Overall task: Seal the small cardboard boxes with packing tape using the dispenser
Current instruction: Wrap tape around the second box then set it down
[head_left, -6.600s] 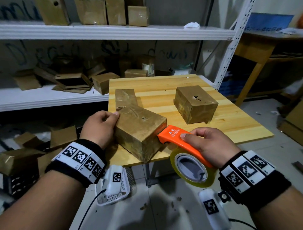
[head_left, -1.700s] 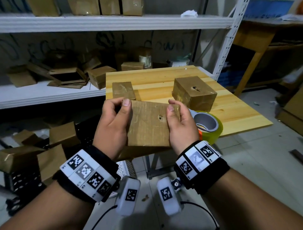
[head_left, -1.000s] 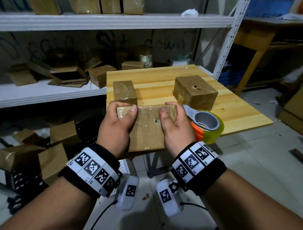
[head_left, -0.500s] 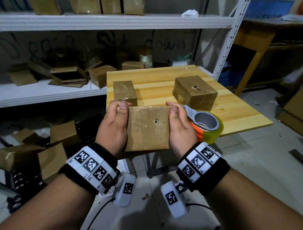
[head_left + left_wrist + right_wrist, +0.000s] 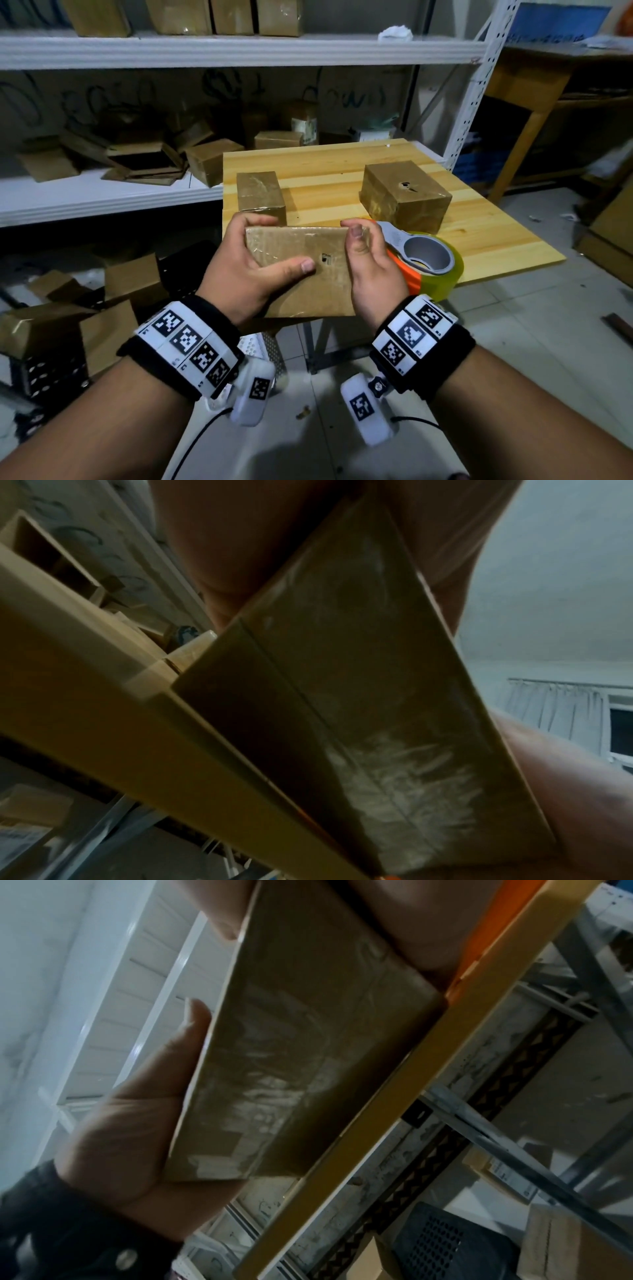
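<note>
two hands holding a taped cardboard box above the table edge

held at the near edge of the wooden table point(image 5: 342, 202): a small cardboard box point(image 5: 308, 270), gripped by both hands. left hand point(image 5: 246, 270) wrapped round its left side, thumb laid across the top face; right hand point(image 5: 370, 274) clasping the right side, thumb on the upper corner. fingers behind the box hidden in the head view. underside glossy with tape in both wrist views, blurred and dim. just right of the box, partly covered by the right hand: orange tape dispenser point(image 5: 424, 263), lying on the table. farther back, two more boxes: a narrow one point(image 5: 260, 195) and a larger one point(image 5: 404, 195).
</note>
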A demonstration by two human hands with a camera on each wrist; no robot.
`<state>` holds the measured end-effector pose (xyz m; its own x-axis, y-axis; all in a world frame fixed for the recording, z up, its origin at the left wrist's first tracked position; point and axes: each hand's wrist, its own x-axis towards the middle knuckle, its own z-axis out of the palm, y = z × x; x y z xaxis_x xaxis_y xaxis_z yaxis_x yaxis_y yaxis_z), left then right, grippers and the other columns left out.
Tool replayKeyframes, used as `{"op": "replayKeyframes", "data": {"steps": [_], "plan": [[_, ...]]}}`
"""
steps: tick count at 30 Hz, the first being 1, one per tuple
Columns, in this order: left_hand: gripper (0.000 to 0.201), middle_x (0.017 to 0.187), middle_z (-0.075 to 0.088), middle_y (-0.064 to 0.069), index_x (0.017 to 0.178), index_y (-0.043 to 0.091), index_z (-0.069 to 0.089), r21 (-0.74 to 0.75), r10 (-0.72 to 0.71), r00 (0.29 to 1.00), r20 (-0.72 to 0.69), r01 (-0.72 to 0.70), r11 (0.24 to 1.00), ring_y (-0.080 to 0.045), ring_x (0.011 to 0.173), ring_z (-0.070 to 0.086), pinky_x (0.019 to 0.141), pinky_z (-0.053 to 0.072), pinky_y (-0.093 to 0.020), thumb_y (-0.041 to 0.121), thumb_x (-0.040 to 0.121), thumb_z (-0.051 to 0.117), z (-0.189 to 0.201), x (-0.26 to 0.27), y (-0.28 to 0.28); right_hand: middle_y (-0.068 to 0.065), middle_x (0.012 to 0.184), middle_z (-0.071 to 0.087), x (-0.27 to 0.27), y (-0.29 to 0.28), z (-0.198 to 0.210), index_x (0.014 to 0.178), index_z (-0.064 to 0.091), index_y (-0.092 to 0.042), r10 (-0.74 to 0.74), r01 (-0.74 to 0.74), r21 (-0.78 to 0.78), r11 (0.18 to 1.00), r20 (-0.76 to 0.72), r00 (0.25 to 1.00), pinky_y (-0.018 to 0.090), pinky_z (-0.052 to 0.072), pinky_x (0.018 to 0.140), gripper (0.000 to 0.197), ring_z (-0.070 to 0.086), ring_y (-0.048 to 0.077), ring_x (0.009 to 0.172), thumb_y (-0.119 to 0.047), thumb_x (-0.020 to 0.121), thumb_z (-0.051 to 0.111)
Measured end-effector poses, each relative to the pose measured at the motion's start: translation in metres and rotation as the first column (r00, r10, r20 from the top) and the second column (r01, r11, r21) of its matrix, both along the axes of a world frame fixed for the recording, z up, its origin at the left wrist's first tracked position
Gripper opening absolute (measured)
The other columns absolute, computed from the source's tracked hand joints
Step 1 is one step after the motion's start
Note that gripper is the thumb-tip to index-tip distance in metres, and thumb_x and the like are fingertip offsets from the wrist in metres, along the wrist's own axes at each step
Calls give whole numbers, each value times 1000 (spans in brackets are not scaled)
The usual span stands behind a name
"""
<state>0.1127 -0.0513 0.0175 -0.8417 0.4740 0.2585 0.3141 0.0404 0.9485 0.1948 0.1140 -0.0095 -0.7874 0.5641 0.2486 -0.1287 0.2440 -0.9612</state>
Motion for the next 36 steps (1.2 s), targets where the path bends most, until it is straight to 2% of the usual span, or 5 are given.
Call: {"op": "replayKeyframes", "data": {"steps": [9, 15, 28, 30, 36], "plan": [[91, 111, 63, 2, 134, 10, 45, -20, -80, 997, 14, 80, 997, 12, 89, 68, 72, 56, -12, 15, 56, 93, 1, 1, -5, 5, 113, 71, 2, 4, 3, 127, 56, -19, 46, -45, -51, 998, 30, 998, 0, 44, 72, 65, 64, 2, 95, -72, 98, 32], [90, 131, 63, -7, 139, 40, 55, 114, -61, 968, 242, 34, 993, -25, 110, 72, 86, 62, -41, 58, 57, 88, -4, -12, -5, 5, 110, 69, -5, 3, -5, 118, 58, -26, 39, -40, -77, 996, -12, 999, 35, 52, 91, 64, 67, 22, 105, -78, 83, 45], [57, 82, 74, 19, 119, 29, 62, 53, 21, 987, 162, -30, 998, 1, 73, 70, 63, 52, -18, 62, 74, 71, -14, -15, 2, -5, 108, 74, -4, 4, -2, 116, 61, -33, 31, -30, -112, 993, 9, 999, 31, 55, 93, 84, 71, 3, 99, -99, 73, 30], [49, 78, 72, 24, 116, 31, 62, 40, 38, 989, 144, -44, 998, 6, 69, 66, 62, 49, -15, 64, 79, 63, -14, -17, 1, -1, 113, 76, -6, 3, -5, 112, 66, -41, 6, -6, -157, 988, 0, 1000, 45, 56, 103, 85, 72, 15, 109, -106, 69, 32], [64, 103, 70, 5, 111, 36, 64, 5, 119, 969, 219, -123, 992, -17, 99, 67, 89, 50, -39, 83, 69, 54, -10, -18, 3, 2, 113, 77, -9, 5, 0, 113, 69, -42, 59, -49, -307, 950, 24, 998, 60, 56, 104, 69, 73, 27, 112, -95, 72, 56]]}}
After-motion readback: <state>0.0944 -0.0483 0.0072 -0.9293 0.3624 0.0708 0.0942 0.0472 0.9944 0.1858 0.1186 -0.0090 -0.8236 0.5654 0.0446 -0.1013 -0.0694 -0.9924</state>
